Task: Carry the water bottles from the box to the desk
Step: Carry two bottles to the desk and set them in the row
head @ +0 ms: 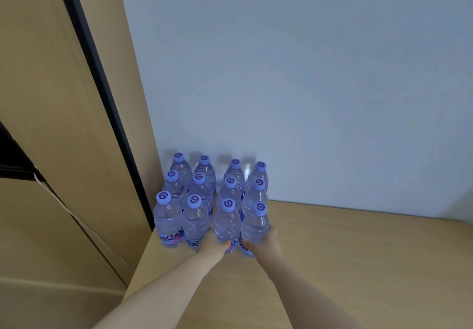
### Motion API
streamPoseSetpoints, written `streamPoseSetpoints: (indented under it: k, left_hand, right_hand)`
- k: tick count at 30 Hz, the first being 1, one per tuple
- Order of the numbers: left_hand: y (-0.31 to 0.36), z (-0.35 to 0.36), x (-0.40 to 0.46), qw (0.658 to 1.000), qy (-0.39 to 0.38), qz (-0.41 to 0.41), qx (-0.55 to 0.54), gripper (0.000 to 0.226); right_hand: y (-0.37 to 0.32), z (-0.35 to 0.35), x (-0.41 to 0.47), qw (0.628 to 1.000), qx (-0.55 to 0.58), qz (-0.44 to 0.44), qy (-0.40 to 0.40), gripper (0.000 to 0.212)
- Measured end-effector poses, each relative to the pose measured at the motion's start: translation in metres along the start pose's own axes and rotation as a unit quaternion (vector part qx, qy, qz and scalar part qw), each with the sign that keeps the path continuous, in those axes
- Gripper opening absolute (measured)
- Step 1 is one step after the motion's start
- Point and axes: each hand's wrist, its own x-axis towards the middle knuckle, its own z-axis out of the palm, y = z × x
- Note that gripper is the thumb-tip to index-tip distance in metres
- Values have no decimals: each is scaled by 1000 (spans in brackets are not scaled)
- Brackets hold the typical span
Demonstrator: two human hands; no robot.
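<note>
Left hand (213, 245) wrapped round the third front bottle (227, 222), right hand (263, 239) round the fourth (254, 225), low on the bodies, likely to seat them in line. Twelve-bottle cluster (212, 195) at lower centre on tan surface (345, 252), against pale wall (307, 72); wooden panel (51, 98) at left.

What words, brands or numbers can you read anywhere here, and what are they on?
No text reads fully.
Caps: a purple swirl logo, no letters.
Front left bottle label: large letters, blurred and partly cut off, unreadable.
Labels on the bottles held by the left hand and right hand: covered and blurred.
</note>
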Motion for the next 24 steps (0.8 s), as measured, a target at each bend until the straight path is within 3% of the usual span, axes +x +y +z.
streamPoseSetpoints:
  k: [3,8,15,24]
  left_hand:
    - [-8,-10,0,996,-12,26,90,30]
    - [-35,-35,-9,958,-37,44,280,10]
    - [-88,-85,-43,971,40,-23,236,23]
    - [-204,-216,-126,949,158,-142,231,25]
  right_hand:
    - [11,9,-4,997,3,81,20,54]
    - [16,27,-20,977,-56,184,-95,20]
    - [-21,90,-38,940,-223,102,-238,18]
    - [-83,253,-101,860,-344,-38,-374,29]
